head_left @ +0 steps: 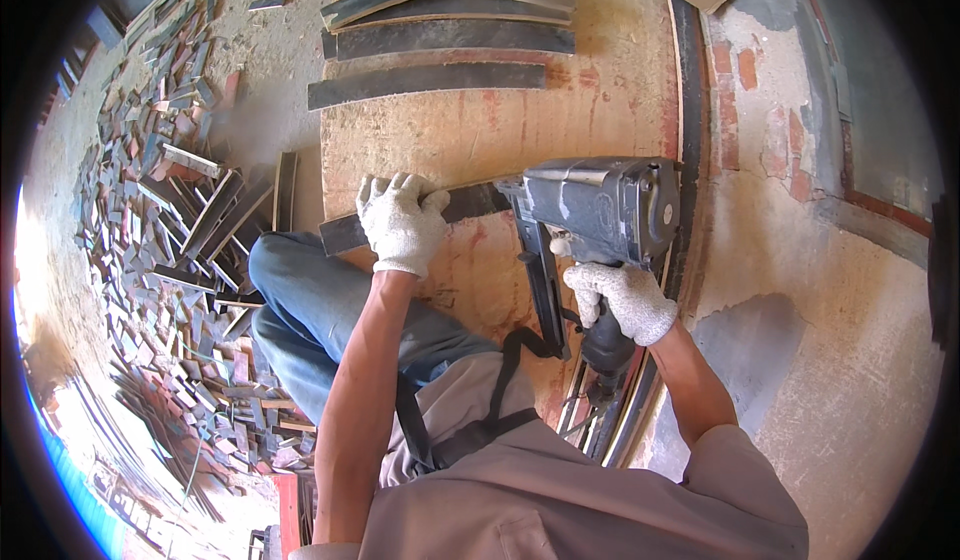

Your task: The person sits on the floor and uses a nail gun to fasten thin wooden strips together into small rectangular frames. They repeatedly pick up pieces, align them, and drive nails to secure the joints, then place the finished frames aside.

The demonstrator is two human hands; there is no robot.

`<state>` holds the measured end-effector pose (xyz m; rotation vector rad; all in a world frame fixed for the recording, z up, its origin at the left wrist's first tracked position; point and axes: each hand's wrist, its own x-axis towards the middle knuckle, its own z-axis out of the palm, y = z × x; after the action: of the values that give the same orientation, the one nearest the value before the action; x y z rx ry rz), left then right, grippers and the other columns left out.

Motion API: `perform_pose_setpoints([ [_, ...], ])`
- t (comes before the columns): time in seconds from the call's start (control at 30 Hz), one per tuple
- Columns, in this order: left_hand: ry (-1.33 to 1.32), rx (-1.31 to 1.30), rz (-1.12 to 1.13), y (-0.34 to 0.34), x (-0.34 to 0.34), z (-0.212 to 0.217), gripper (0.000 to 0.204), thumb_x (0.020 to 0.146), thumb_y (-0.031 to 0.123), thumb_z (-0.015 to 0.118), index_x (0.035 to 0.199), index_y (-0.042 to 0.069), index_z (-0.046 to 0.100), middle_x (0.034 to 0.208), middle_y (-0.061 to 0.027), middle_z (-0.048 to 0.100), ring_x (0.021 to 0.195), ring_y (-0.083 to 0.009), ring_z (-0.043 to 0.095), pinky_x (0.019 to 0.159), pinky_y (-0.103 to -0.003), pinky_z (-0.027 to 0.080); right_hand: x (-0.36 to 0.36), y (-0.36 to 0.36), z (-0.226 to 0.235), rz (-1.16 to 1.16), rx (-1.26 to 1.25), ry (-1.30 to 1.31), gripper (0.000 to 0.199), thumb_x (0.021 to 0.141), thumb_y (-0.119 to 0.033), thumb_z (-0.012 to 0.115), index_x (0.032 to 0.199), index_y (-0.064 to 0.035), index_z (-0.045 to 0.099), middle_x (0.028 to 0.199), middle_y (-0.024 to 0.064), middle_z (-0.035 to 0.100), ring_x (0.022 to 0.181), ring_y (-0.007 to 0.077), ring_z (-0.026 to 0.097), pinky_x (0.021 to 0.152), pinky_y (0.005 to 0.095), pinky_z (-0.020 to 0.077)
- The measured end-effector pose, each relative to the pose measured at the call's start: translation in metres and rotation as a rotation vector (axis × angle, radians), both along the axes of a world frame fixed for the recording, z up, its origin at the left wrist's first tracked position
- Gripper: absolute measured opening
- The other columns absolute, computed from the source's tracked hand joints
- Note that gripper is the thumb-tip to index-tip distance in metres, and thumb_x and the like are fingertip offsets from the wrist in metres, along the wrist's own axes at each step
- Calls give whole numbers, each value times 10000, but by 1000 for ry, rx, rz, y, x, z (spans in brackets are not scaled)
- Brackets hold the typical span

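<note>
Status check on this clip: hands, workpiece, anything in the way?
Left hand pressing dark strip onto plywood sheet. Right hand gripping nail gun, nose at strip. Nothing blocking.

The nail gun (598, 210) hides the dark strip's (470, 203) right end, and its nose seems hidden too.

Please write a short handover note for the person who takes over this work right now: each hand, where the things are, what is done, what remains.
Left hand: gloved, pressing flat on the dark strip lying across the plywood board.
Right hand: gloved, gripping the handle of the grey nail gun, whose nose is at the strip.
Done: four similar strips lie further up the board.
Left: whether this strip is fastened cannot be seen.
</note>
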<state>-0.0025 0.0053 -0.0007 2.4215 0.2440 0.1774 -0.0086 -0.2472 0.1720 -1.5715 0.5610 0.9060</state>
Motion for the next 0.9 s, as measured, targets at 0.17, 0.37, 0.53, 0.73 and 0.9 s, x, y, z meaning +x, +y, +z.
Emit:
perform_pose_setpoints([
  [0.17,-18,25,-1,0,1,-3,86,778,231,790,765,164,738,817,-10,714,870,-265,626,983,-430,415,0,14,-13,82,-36,11,315,902,-59,676,1212,-2,683,597,64,590,429,170,533,456,313,431],
  [0.37,1,17,5,1,-4,-3,113,779,256,812,801,161,754,839,-17,720,892,-270,627,1008,-440,411,-3,12,-19,64,0,-20,346,893,-67,669,1233,-2,676,600,68,598,417,180,529,442,316,427],
  [0.53,-158,176,118,24,-10,-4,316,786,361,851,972,123,759,994,-63,731,1034,-291,631,1041,-464,410,-10,6,-25,80,-39,-51,347,892,-61,671,1232,7,681,580,62,580,414,176,524,442,311,432],
  [0.73,554,316,453,77,-34,11,663,987,623,507,1051,7,745,1139,-233,700,1141,-425,606,1010,-552,441,-17,10,-32,-58,55,0,403,894,-49,666,1288,37,669,567,38,564,419,150,500,445,303,440],
  [0.9,594,-238,645,80,-25,-6,518,920,442,626,1049,-42,758,1058,-252,743,969,-373,687,937,-431,509,-27,-2,-31,-20,64,-52,395,907,-62,650,1285,51,662,577,48,569,462,151,528,467,302,440],
])
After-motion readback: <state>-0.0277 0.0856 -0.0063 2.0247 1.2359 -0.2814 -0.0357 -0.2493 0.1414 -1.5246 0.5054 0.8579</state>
